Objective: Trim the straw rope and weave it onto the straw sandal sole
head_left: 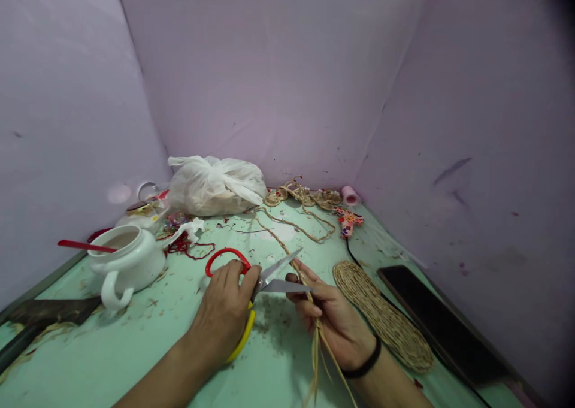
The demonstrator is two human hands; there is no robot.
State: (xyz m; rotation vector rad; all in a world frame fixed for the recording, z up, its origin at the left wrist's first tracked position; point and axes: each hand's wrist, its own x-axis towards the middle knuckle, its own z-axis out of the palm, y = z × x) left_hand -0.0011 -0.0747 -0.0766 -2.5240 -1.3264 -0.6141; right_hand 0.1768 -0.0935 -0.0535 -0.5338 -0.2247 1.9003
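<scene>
- your left hand [227, 312] grips the scissors [260, 283], blades [279, 266] spread
- your right hand [335, 315] has fingers closed on the straw cord [316, 342] by the blades
- a red stick [85, 246] pokes from the white pot [141, 264]
- the knotted bag [215, 186] bulges, contents unclear

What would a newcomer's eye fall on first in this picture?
Probably the scissors near the centre, open in the left hand and pointing toward the cord in the right hand. Then perhaps the white bag at the back, left of centre, and the white pot at the left, a red stick jutting from it.
</scene>
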